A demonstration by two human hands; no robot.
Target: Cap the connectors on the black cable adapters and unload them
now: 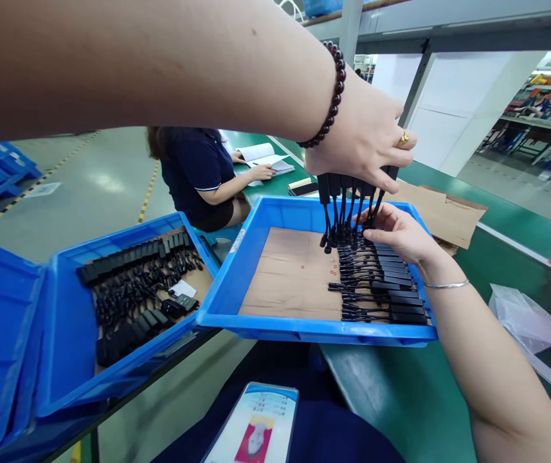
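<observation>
Several small black boxes with short cables point(335, 186) hang in a bunch from my left hand point(369, 138), whose fingers are closed over their tops. Their cables dangle over a blue tray point(275, 325). Just below, my right hand point(403, 236) has its thumb and fingers closed on the hanging cables near their plug ends; its fingertips are partly hidden. Under both hands, a row of similar black boxes point(403, 299) lies along the tray's right side, with cables pointing left. Brown cardboard point(280, 270) lines the tray.
At the left, a second blue tray point(58, 360) holds many black cabled boxes and a white paper piece point(182, 289). A seated person point(195, 170) writes beyond. Flat cardboard point(443, 209) and clear plastic bags point(528, 315) lie on the green table point(415, 386). A badge point(256, 424) hangs below.
</observation>
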